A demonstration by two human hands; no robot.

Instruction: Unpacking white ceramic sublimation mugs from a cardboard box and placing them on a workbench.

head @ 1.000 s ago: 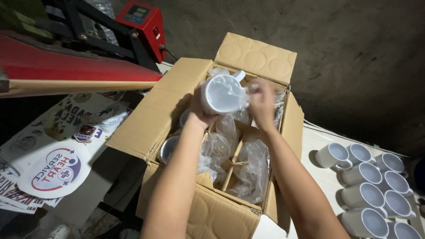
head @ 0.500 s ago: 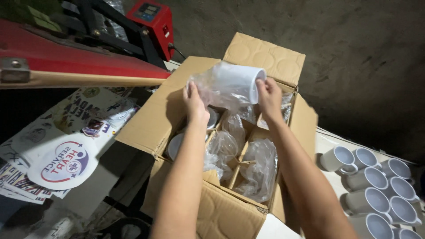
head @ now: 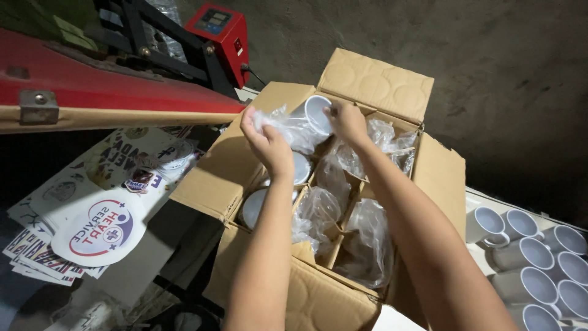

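Note:
Over an open cardboard box [head: 214, 178] I hold a white mug [head: 316, 112] that is partly inside a clear plastic bag [head: 288, 129]. My left hand [head: 267, 142] grips the crumpled bag at the mug's base end. My right hand [head: 348, 121] holds the mug at its rim, with its opening facing me. Below them the box has cardboard dividers, more white mugs [head: 252, 207] and empty plastic bags [head: 367, 245] in its cells.
Several unwrapped white mugs [head: 527, 257] lie in rows on a white surface at the right. A red and black heat press [head: 110, 73] stands at the upper left. Printed paper sheets [head: 92, 227] lie at the left below it.
The mug has turned so its opening faces me, and the bag has slid back off its rim toward my left hand. Both hands stay above the box.

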